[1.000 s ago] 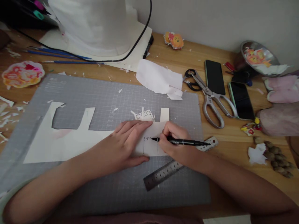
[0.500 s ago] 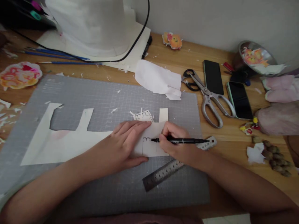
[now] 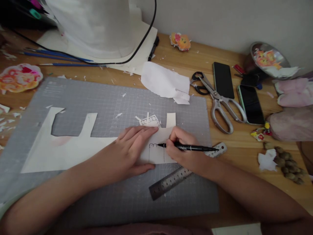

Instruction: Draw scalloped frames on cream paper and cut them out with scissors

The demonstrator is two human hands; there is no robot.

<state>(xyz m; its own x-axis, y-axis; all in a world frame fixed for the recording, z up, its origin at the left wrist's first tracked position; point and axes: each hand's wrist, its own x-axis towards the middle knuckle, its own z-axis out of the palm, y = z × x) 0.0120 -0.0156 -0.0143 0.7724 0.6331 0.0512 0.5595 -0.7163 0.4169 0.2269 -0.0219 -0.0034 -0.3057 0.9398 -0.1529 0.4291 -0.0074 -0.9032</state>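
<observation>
My left hand (image 3: 129,150) lies flat, fingers stretched out, pressing a cream cut-out sheet of paper (image 3: 70,150) onto a grey cutting mat (image 3: 102,98). My right hand (image 3: 182,151) is closed on a black pen (image 3: 193,148), whose tip touches the paper beside small looped ink marks (image 3: 153,145). A steel ruler (image 3: 176,179) lies under my right wrist. A small drawn paper scrap (image 3: 150,121) sits just beyond my left fingertips.
Scissors (image 3: 217,101) and two dark phones (image 3: 223,80) (image 3: 251,104) lie right of the mat. A white paper piece (image 3: 165,83) rests at the mat's far edge. A metal bowl (image 3: 269,60), brushes (image 3: 58,58), a painted palette (image 3: 19,76) and paper scraps surround the mat.
The pen tip has shifted slightly along the row of small loops. My left hand has stayed pressed on the paper.
</observation>
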